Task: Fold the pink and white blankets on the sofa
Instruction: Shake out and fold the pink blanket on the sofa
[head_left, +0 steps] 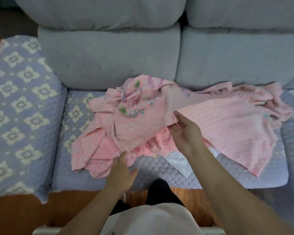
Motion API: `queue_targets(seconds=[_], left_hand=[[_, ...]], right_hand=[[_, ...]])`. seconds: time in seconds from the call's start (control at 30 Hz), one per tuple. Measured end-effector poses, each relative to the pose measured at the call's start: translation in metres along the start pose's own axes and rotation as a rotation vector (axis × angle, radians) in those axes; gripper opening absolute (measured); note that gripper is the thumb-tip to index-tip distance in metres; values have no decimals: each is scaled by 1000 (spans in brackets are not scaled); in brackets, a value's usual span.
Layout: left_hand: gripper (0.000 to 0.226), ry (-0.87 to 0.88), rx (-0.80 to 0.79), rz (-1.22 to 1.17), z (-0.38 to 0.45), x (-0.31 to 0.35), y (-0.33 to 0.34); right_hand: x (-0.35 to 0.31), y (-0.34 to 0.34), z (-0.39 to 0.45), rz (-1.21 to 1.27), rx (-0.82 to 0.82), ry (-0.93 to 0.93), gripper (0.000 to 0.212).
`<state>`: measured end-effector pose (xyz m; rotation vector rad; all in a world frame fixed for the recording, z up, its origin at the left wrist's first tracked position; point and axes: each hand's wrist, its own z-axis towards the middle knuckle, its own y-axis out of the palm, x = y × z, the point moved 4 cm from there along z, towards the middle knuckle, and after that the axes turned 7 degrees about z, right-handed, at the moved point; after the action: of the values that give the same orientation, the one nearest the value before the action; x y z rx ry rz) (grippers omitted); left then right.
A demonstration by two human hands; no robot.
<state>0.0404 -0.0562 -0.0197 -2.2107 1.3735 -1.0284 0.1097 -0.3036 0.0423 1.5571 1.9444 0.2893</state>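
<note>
Soft cloth on cloth, all of it matt
The pink blanket (185, 116) is ribbed, nubbly fabric with printed flowers; the white blanket (178, 162) looks smooth; the sofa (109, 61) is grey plush under a quilted lilac cover (24, 102); the floor (71, 209) is glossy wood

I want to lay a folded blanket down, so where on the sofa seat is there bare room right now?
Free: the quilted cover between the armrest and the pink blanket, and the front strip by the left hand. Crowded: the seat's middle and right, under pink blanket, white blanket and right hand.
</note>
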Motion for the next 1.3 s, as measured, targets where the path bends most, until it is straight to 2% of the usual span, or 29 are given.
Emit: queue_targets(seconds=[0.1,0.17,0.2,0.27,0.33,0.37,0.4,0.47,0.6,0.67,0.73,0.83,0.87,0.93,1.0,1.07,1.13,1.2,1.27,1.3], left_hand=[[108,169,-18,-194,2,50,-20],[114,262,3,-246,0,77,-42],[109,294,27,-248,-2,86,-53],[80,355,132,-171,-11,92,-85],[30,481,329,-80,-21,87,-122],[15,536,391,-60,-24,81,-138],[15,567,415,-55,-28,73,-151],[24,650,341,10,-37,56,-169],[50,915,25,357,-68,24,-180],[59,887,-33,605,-68,-1,-179],[56,723,-49,653,-54,-34,-184],[17,418,-23,351,-32,-86,-200],[14,342,20,206,-32,-97,-206],[23,224,134,-112,-55,-102,-220],[22,174,129,-383,-92,-85,-230],[15,222,15,-499,-121,-54,-235],[16,332,-19,-489,-152,-15,-242],[17,521,-13,-357,-190,30,-250],[22,692,-169,-305,-231,74,-245],[31,740,-279,-317,-251,92,-241]], right_hand=[[-6,21,-99,46,-88,-79,27],[-1,32,-162,15,-116,-173,30],[3,38,-190,-8,-124,-228,30],[13,46,-239,-11,-147,-332,31],[22,45,-273,51,-155,-412,31],[23,40,-284,94,-153,-448,30],[23,32,-291,140,-139,-485,29],[18,13,-299,245,-97,-548,26],[1,-18,-305,410,-11,-649,23],[-15,-26,-309,453,-7,-745,27],[-27,-29,-311,426,18,-849,33],[-27,-35,-294,409,45,-864,45],[-23,-39,-283,417,43,-827,47],[-9,-51,-259,395,57,-719,42],[6,-67,-245,169,176,-645,40],[16,-77,-236,-364,343,-596,47],[26,-82,-231,-832,418,-557,56],[41,-81,-230,-1199,365,-579,54],[59,-85,-226,-1513,293,-568,53],[65,-85,-224,-1614,254,-589,65]])
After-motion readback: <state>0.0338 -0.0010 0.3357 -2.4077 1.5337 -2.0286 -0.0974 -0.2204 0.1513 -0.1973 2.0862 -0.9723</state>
